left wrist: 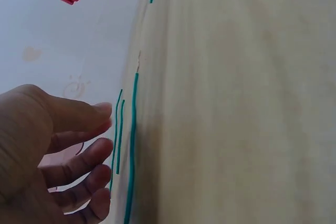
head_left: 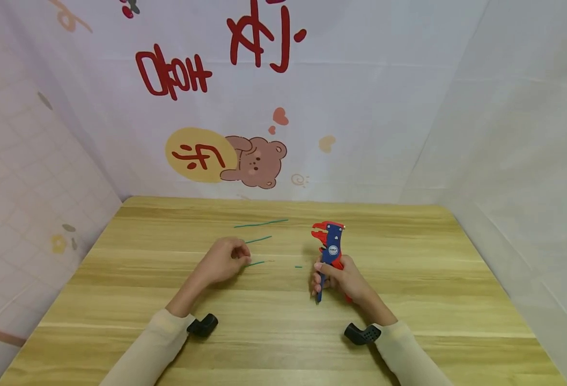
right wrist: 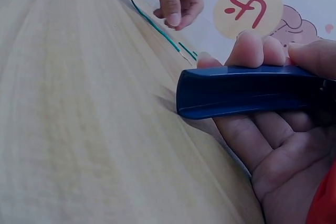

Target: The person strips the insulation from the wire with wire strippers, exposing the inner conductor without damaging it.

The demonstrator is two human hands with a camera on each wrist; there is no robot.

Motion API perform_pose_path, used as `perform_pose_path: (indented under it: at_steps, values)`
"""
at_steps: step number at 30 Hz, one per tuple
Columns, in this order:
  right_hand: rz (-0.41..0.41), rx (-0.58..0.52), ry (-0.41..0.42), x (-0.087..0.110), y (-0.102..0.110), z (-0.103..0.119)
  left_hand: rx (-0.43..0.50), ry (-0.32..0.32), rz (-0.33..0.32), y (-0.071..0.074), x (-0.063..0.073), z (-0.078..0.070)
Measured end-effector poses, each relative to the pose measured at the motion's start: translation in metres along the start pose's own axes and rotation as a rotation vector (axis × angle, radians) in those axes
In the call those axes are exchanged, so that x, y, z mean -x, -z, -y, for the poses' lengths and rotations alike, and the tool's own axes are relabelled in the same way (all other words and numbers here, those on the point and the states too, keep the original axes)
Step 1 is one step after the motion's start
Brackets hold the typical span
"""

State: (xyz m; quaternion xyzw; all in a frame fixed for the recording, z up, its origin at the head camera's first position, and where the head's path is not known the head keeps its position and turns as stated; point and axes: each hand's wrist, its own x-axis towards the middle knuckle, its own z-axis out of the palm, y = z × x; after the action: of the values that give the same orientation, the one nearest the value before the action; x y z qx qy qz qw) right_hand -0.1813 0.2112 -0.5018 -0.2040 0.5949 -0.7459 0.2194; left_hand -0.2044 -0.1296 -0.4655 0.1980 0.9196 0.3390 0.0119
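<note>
My right hand (head_left: 350, 280) grips a red and blue wire stripper (head_left: 333, 240) by its handles, its head pointing away from me and its red jaws facing left. The blue handle (right wrist: 241, 94) fills much of the right wrist view. My left hand (head_left: 225, 261), fingers loosely bent, hovers just over the nearest green wire (left wrist: 132, 145) without holding it. That wire's right end shows bare copper strands (left wrist: 138, 62). Farther back lie a second green wire (head_left: 260, 239), partly behind the left hand, and a third green wire (head_left: 261, 223).
A short green piece of insulation (head_left: 299, 267) lies between the nearest wire and the right hand. Everything rests on a wooden table (head_left: 264, 343). A printed white curtain (head_left: 370, 107) hangs behind it and along the sides.
</note>
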Motion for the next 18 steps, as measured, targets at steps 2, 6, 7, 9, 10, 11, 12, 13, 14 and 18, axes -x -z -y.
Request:
perform_pose_path:
  at_steps: [2,6,7,9,10,11,12,13,14,18]
  values:
    - [-0.002,-0.004,0.000,0.001,0.001,0.000,0.006,0.000,-0.030,0.001,-0.005,-0.002]
    - [-0.005,-0.012,-0.005,0.001,0.002,0.000,0.017,-0.006,-0.076,0.002,-0.014,-0.004]
    - [-0.004,-0.012,-0.005,0.001,0.002,0.000,0.012,-0.006,-0.084,0.002,-0.016,-0.004]
    - [-0.004,-0.013,-0.010,0.001,0.002,0.001,0.002,0.001,-0.092,0.001,-0.021,-0.004]
    - [-0.006,-0.014,-0.012,0.001,0.002,0.001,-0.006,0.003,-0.093,0.001,-0.023,-0.004]
    - [-0.006,-0.015,-0.014,0.001,0.002,0.001,-0.009,0.011,-0.090,0.000,-0.025,-0.004]
    - [-0.007,-0.016,-0.014,0.001,0.002,0.001,-0.004,0.022,-0.084,-0.001,-0.028,-0.003]
    - [-0.008,-0.018,-0.014,0.000,0.002,0.002,-0.003,0.027,-0.078,-0.002,-0.030,-0.002]
    - [-0.009,-0.021,-0.015,0.000,0.002,0.002,0.001,0.035,-0.070,-0.002,-0.032,-0.001]
    - [-0.004,-0.029,-0.014,0.000,0.003,0.001,0.030,0.083,-0.041,-0.005,-0.037,0.002]
